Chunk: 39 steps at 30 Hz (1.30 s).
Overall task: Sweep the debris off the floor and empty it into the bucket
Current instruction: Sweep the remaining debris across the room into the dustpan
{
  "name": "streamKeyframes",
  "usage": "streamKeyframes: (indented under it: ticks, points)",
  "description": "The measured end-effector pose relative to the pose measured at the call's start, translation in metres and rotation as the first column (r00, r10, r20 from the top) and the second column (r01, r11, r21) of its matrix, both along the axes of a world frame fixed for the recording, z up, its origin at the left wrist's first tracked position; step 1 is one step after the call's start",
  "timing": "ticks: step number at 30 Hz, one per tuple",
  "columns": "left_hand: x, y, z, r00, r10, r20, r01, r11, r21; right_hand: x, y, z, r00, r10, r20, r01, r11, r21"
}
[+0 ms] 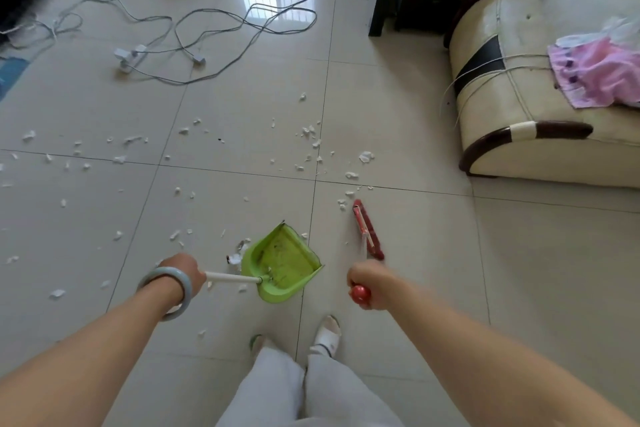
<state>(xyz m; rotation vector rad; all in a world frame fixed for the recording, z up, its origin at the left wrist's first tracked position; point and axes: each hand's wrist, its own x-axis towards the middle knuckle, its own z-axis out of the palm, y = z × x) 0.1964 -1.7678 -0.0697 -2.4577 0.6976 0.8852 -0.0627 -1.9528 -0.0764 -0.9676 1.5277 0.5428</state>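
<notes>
Cream sofa [512, 87] right — pink cloth [595, 76] on it; cables [214, 21] beyond.

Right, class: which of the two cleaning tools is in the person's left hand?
The green dustpan, which the left hand grips by the handle; the red broom is in the right hand.

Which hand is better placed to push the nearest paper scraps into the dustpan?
Right. The right hand grips the red broom, its head beside scraps; the left hand only holds the green dustpan by its handle.

No readable text, labels or numbers anywhere; view perhaps too soft for small print.
</notes>
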Motion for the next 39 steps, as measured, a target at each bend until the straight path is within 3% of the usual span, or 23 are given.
streamKeyframes:
  ticks: [9,15,22,28,39]
  points:
    - [0.031,0.049,0.022,0.991,0.122,0.054,-0.124,0.992,0.021,0.086,0.094,0.017,0.978,0.128,0.165,-0.152,0.978,0.145]
    - [0.059,0.073,0.032,0.979,0.192,0.064,-0.195,0.980,0.048,0.115,0.080,0.039,0.975,0.102,0.199,-0.136,0.976,0.168]
    - [0.088,0.054,0.033,0.968,0.249,0.031,-0.249,0.969,-0.003,0.140,0.059,0.040,0.973,0.150,0.176,-0.165,0.983,0.079]
    - [0.095,0.008,0.025,0.979,0.204,0.020,-0.204,0.979,-0.031,0.135,-0.007,0.040,0.985,0.107,0.137,-0.099,0.993,-0.063]
    - [0.075,-0.117,0.000,0.983,0.185,-0.004,-0.185,0.981,-0.057,0.092,-0.216,0.029,0.998,-0.049,0.031,0.054,0.981,-0.185]
